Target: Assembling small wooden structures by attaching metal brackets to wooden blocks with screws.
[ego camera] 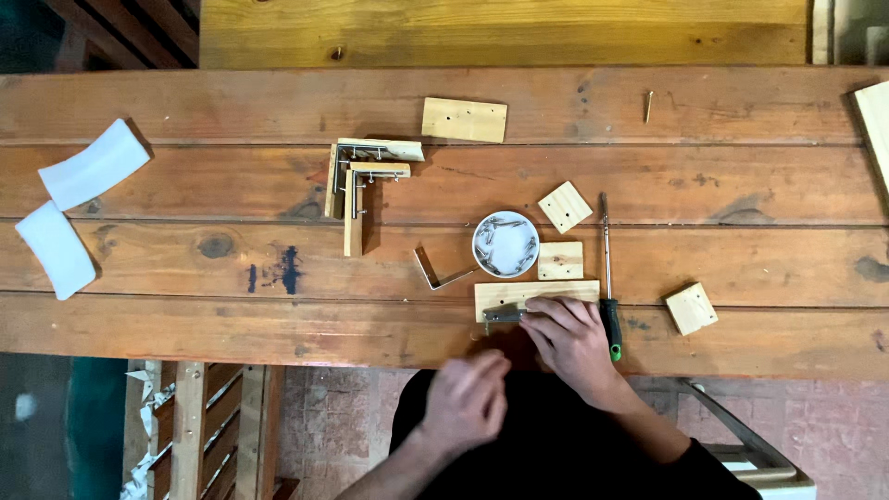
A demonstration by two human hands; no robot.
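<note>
The right hand (pixel 572 335) rests on a wood strip (pixel 535 296) at the desk's (pixel 185 315) near edge, its grip pinching a metal bracket (pixel 503 316) against it, while the blurred left hand (pixel 468 400) hovers just off the desk, its grip loosely curled, holding nothing I can make out.

Bench top (pixel 167 333) lay bare along the near edge left of the left hand (pixel 468 400). Ahead of the right hand (pixel 572 341) things crowded: wood strip (pixel 537 294), screw dish (pixel 506 244), small blocks (pixel 561 260), screwdriver (pixel 607 278) just right. Metal bracket (pixel 443 274) blocked the left approach.
</note>
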